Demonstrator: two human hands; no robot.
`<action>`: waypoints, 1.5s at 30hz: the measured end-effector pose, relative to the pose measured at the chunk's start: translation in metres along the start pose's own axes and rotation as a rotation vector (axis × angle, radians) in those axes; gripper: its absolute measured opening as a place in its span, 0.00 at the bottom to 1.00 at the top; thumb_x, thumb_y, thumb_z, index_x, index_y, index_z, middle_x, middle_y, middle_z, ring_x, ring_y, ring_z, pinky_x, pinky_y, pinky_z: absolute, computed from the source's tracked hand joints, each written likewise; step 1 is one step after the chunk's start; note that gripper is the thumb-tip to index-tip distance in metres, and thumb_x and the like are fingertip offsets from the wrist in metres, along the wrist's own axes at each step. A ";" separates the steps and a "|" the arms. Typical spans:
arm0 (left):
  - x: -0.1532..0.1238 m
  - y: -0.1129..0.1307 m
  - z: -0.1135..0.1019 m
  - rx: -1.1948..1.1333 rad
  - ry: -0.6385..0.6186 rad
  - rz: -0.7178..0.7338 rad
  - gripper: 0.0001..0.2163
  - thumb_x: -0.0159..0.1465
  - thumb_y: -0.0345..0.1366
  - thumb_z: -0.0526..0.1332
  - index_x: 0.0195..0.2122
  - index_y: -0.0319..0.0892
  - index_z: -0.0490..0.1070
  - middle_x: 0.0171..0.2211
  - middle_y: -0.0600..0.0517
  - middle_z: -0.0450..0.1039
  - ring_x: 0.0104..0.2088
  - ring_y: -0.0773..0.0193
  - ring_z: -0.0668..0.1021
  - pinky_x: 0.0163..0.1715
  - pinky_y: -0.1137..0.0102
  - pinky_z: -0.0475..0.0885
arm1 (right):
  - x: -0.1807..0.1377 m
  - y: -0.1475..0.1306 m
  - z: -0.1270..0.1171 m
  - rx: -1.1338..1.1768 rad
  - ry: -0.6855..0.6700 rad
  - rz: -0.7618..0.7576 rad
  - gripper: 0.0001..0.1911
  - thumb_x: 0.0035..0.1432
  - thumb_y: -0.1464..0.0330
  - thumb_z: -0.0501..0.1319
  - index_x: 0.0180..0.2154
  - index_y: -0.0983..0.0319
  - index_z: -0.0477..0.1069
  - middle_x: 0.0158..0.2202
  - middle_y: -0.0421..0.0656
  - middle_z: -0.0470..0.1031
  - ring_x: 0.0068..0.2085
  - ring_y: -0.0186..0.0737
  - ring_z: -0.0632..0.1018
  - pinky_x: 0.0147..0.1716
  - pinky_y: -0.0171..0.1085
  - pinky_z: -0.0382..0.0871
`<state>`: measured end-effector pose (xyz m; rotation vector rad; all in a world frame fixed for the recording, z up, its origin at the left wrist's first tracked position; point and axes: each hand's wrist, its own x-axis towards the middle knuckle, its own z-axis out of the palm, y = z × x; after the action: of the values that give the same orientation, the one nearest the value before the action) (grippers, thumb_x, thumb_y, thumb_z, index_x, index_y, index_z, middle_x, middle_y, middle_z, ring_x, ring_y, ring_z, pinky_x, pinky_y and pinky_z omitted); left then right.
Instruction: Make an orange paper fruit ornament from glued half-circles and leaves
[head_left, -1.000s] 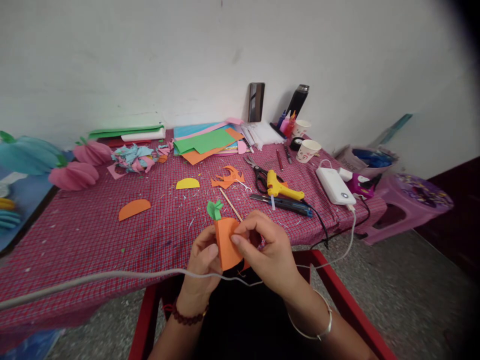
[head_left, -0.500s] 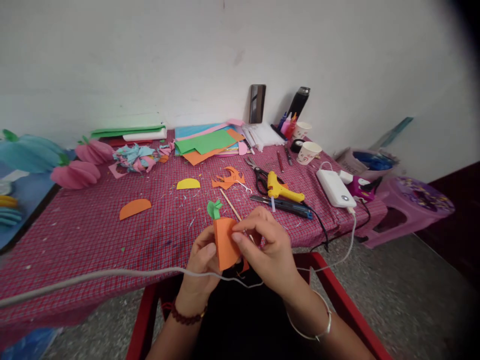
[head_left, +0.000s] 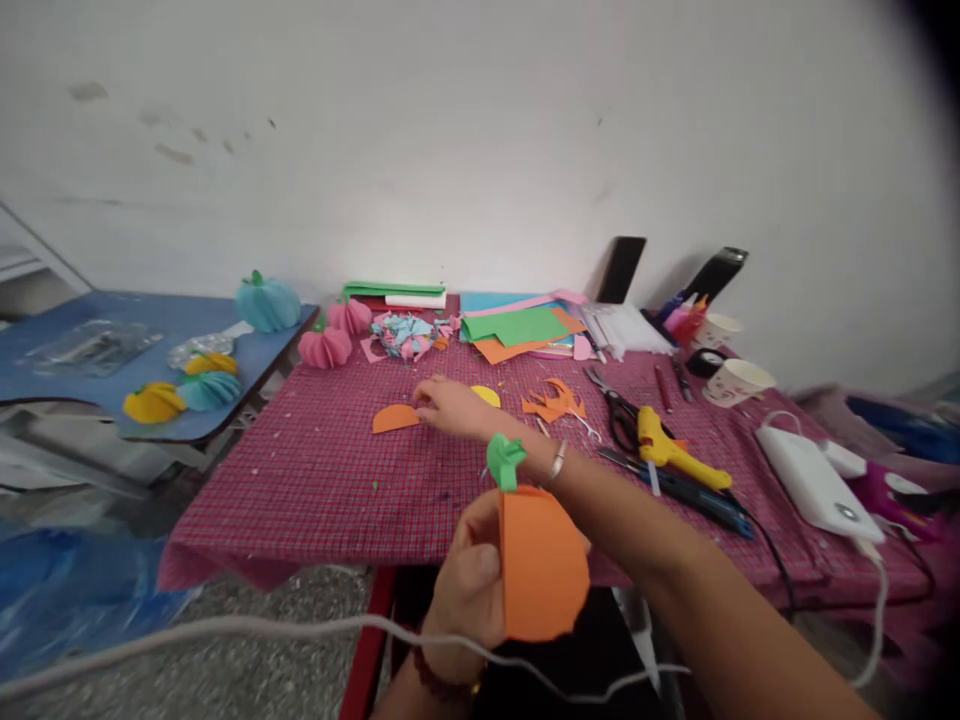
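now: one hand holds a paper pumpkin, the other lies at an orange half circle

close to the camera, the left hand is closed around an orange paper pumpkin, thumb on its front face and fingers behind it. the pumpkin is held upright above the near edge of the table, off the checked cloth, with its green stem curling at the top.

the right hand is stretched out across the table, a thin bracelet on its wrist. its fingers lie fairly flat and point toward an orange half circle that rests on the cloth. the fingertips are at the edge of that piece, but i cannot tell whether they pinch it or only touch it. a yellow half circle lies just behind the hand.

to the right of that arm are orange scraps, scissors, a yellow glue gun and a white power bank. farther back a stack of coloured paper lies near the wall, with two pink paper pumpkins at the table's far left corner. a teal one sits on the blue side table. a white cable runs across the bottom of the view, below the left hand.
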<state>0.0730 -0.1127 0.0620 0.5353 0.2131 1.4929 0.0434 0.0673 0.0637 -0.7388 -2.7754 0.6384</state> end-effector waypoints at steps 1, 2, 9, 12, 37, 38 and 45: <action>-0.002 0.003 0.001 -0.003 -0.017 0.024 0.21 0.51 0.48 0.70 0.41 0.39 0.77 0.30 0.46 0.79 0.24 0.63 0.79 0.17 0.76 0.71 | 0.014 -0.006 0.005 -0.035 -0.048 -0.012 0.12 0.58 0.71 0.64 0.45 0.65 0.72 0.47 0.52 0.74 0.48 0.46 0.76 0.46 0.41 0.68; -0.003 0.006 0.001 -0.010 -0.026 0.056 0.20 0.52 0.47 0.70 0.41 0.40 0.76 0.29 0.46 0.78 0.24 0.64 0.79 0.19 0.77 0.71 | 0.026 -0.011 0.010 -0.066 -0.096 -0.020 0.16 0.56 0.69 0.67 0.46 0.66 0.72 0.50 0.53 0.73 0.51 0.49 0.75 0.47 0.43 0.69; -0.001 0.010 -0.001 -0.007 -0.026 0.145 0.19 0.52 0.49 0.68 0.38 0.41 0.76 0.29 0.47 0.77 0.24 0.60 0.79 0.20 0.71 0.73 | 0.066 -0.021 0.025 -0.084 -0.349 0.037 0.17 0.65 0.64 0.59 0.53 0.62 0.68 0.53 0.47 0.71 0.48 0.45 0.76 0.45 0.48 0.74; -0.001 0.010 0.001 -0.024 -0.032 0.126 0.19 0.51 0.47 0.69 0.39 0.41 0.76 0.28 0.47 0.78 0.23 0.62 0.78 0.19 0.74 0.72 | 0.061 -0.014 0.019 0.064 -0.336 0.069 0.17 0.65 0.64 0.60 0.53 0.62 0.68 0.53 0.48 0.71 0.48 0.45 0.76 0.46 0.48 0.74; 0.031 -0.040 -0.012 0.062 0.371 -0.077 0.16 0.49 0.36 0.69 0.40 0.36 0.79 0.33 0.39 0.81 0.28 0.57 0.81 0.21 0.73 0.78 | -0.210 0.101 -0.043 1.528 0.056 0.399 0.15 0.58 0.63 0.63 0.25 0.62 0.62 0.14 0.30 0.60 0.14 0.23 0.56 0.12 0.24 0.50; 0.033 -0.042 -0.012 0.065 0.372 -0.077 0.16 0.50 0.36 0.69 0.39 0.36 0.79 0.33 0.38 0.81 0.28 0.57 0.81 0.22 0.73 0.78 | -0.210 0.101 -0.041 1.535 0.084 0.419 0.14 0.57 0.63 0.63 0.25 0.62 0.63 0.14 0.30 0.61 0.13 0.23 0.56 0.11 0.24 0.50; 0.043 -0.053 -0.012 0.066 0.403 -0.067 0.13 0.50 0.39 0.68 0.36 0.40 0.79 0.34 0.42 0.81 0.32 0.54 0.83 0.30 0.66 0.81 | -0.212 0.097 -0.036 1.515 0.198 0.530 0.08 0.58 0.70 0.60 0.27 0.63 0.66 0.12 0.31 0.66 0.12 0.24 0.63 0.09 0.23 0.50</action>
<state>0.1186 -0.0675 0.0354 0.2710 0.5912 1.5208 0.2765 0.0475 0.0349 -0.9346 -1.1692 2.1201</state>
